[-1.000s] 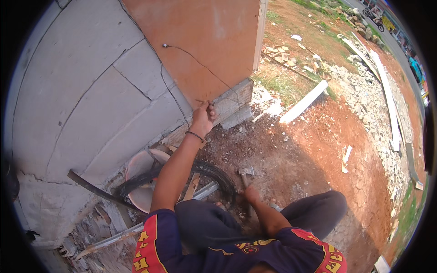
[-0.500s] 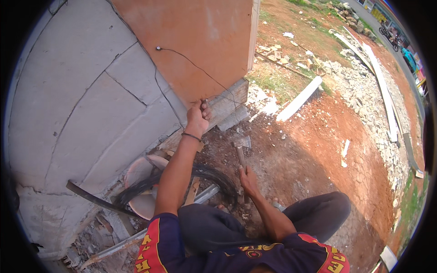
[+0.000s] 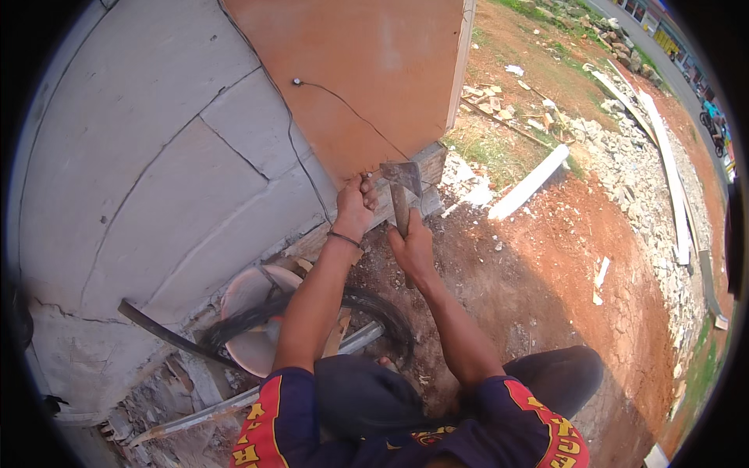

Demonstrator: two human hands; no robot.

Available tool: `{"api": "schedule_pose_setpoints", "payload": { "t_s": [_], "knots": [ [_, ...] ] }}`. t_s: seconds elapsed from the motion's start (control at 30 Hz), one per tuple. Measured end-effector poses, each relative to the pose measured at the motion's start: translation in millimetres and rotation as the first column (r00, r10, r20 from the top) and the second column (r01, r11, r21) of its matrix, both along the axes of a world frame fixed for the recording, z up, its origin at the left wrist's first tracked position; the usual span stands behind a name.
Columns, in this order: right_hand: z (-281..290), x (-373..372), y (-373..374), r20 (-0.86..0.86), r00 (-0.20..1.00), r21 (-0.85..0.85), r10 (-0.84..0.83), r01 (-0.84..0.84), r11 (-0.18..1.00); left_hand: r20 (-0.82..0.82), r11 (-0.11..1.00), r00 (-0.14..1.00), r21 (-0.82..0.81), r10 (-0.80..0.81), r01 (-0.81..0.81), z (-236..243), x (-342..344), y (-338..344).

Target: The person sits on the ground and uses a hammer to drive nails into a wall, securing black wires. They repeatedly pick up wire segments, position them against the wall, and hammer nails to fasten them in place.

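Note:
My right hand is closed round the wooden handle of a hatchet. Its dull metal head is raised beside the lower edge of an orange board. Just left of the hatchet head, my left hand is pinched at the board's bottom, close to the concrete ledge. A small pale tip shows at its fingers, but what they pinch is too small to name. A thin dark wire runs down the board from a small round fitting and passes behind the hatchet head.
A cracked grey wall fills the left side. Below my left arm lie a coil of black cable or hose, a pale round basin and wooden strips. A white pipe and rubble lie on the reddish ground at right.
My right hand has lifted the hatchet from near the ground up to beside my left hand. My left hand stays pinched at the board's lower edge. The view has shifted slightly.

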State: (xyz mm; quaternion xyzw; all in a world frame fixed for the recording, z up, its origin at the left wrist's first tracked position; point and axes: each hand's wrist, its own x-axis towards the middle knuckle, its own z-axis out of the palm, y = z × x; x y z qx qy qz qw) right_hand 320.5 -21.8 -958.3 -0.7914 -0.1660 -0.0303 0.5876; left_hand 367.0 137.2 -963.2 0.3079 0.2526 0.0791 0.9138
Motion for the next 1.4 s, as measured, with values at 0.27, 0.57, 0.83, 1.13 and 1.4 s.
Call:
{"api": "schedule_pose_setpoints", "payload": {
  "t_s": [0.27, 0.57, 0.83, 1.13, 1.4],
  "knots": [
    [-3, -4, 4, 0.018, 0.995, 0.002, -0.1, 0.099, 0.995, -0.048, 0.998, 0.998, 0.058, 0.029, -0.027, -10, 3, 0],
    [-7, 4, 11, -0.101, 0.967, 0.461, -0.233, 0.253, 0.85, 0.015, 0.997, 0.998, 0.036, 0.061, -0.061, -16, 1, -1],
    [-18, 12, -4, -0.132, 0.968, 0.57, -0.213, 0.251, 0.783, 0.029, 0.996, 0.999, 0.094, -0.015, 0.012, -21, -2, 4],
    [-2, 20, -32, 0.02, 0.966, 0.203, -0.257, 0.248, 0.947, -0.443, 0.577, 0.702, 0.402, -0.557, 0.711, -43, -157, -15],
    [-22, 3, 26, 0.011, 1.0, -0.109, -0.029, 0.03, 0.994, -0.481, -0.012, 0.711, 0.832, -0.512, 0.554, 162, -242, -36]
  ]
}}
